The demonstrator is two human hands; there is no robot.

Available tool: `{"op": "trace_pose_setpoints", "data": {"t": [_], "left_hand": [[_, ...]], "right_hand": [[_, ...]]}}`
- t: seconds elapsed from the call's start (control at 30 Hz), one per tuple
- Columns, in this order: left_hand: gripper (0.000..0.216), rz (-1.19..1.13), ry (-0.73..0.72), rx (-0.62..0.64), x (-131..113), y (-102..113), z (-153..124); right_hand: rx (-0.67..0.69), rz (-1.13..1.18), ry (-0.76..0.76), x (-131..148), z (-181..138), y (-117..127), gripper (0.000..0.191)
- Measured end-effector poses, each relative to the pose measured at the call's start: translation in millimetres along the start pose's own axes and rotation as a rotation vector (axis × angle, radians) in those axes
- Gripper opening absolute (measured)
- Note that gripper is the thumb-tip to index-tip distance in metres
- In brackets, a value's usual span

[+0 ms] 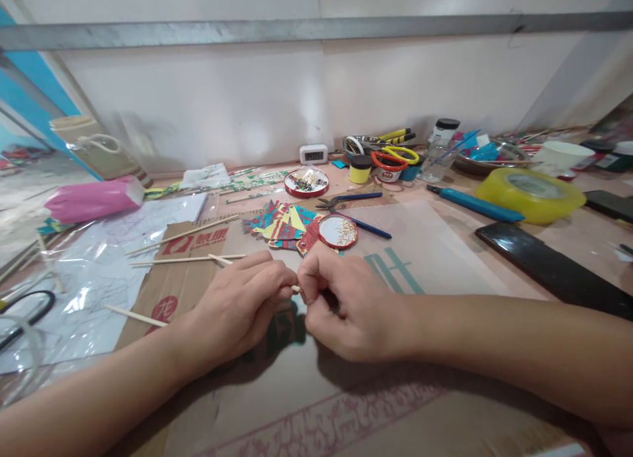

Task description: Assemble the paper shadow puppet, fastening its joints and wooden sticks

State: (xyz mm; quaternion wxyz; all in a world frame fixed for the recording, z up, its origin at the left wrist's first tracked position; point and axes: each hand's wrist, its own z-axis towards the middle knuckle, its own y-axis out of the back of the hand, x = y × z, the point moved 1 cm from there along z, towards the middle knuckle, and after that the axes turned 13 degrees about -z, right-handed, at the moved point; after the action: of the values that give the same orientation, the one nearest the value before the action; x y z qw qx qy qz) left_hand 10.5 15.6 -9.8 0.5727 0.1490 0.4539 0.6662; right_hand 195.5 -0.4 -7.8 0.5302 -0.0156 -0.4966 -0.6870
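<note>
My left hand (254, 295) is closed around a thin wooden stick (295, 289), whose blunt tip pokes out past the fingertips. Close against that tip, my right hand (346, 299) is curled in a pinch; whatever lies between its fingers is too small or hidden to make out. Just beyond the hands lies a colourful cut-out figure (284, 225) in red, blue and yellow with small metal fasteners. A red-rimmed lid (324, 231) with tiny gold pieces sits at its right. Pliers (341, 198) with blue handles lie behind.
More wooden sticks (182, 260) lie on cardboard (143, 312) at left. Another red-rimmed dish (306, 192) holds small fasteners. Farther back stand a white clock (313, 155), paint jars (360, 170) and scissors (395, 157). On the right are a tape roll (531, 193), a blue cutter (475, 202) and a black phone (548, 262).
</note>
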Motion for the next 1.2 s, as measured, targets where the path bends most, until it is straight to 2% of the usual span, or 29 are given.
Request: {"op": "trace_pose_setpoints", "data": {"t": [0.6, 0.8, 0.9, 1.0, 1.13, 1.2], "left_hand": [[0.021, 0.200, -0.037, -0.042, -4, 2, 0], [0.016, 0.399, -0.123, 0.025, -4, 6, -5], [0.017, 0.468, -0.147, 0.067, -4, 9, -6], [0.015, 0.474, -0.105, 0.051, -6, 11, -3], [0.025, 0.410, -0.033, 0.004, -9, 12, 3], [0.030, 0.359, -0.021, 0.051, -11, 12, 4]], "right_hand": [[0.031, -0.022, -0.046, 0, 2, 2, 0.020], [0.089, 0.100, -0.234, -4, 3, -2, 0.017], [0.118, 0.144, -0.264, -6, 5, -3, 0.016], [0.122, 0.062, -0.184, -6, 6, 0, 0.019], [0.069, -0.178, 0.057, -7, 7, 5, 0.017], [0.057, -0.291, 0.158, -8, 7, 6, 0.016]]}}
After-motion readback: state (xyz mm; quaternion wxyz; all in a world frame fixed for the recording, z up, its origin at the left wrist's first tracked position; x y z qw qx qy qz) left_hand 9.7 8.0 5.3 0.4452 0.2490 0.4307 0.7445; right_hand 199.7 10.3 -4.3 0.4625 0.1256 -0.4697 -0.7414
